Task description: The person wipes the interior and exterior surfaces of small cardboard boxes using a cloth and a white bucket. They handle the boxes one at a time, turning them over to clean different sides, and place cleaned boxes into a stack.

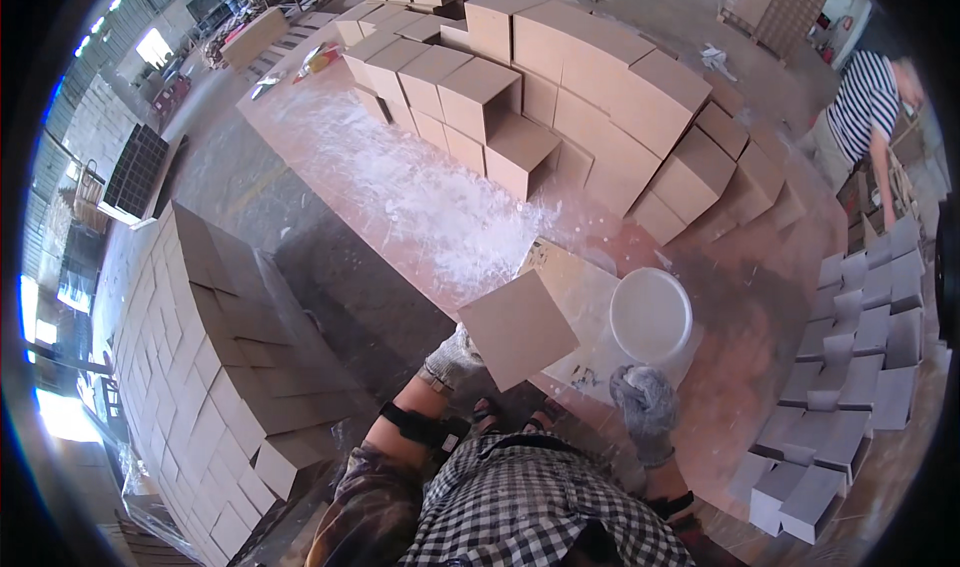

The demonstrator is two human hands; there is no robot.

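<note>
Left hand (452,357), gloved, grips the brown square board (517,328) by its edge. Right hand (645,399), gloved, rests loosely curled beside the white bucket (651,314).

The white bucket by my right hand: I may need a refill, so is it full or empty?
Cannot tell. The white bucket stands upright on the table, but its inside shows only flat white, either contents or bare wall.

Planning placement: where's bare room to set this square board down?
Free: the glue-smeared tabletop between the box rows and the left board stack. Crowded: around the white bucket by the right hand; left hand holds the board.
</note>
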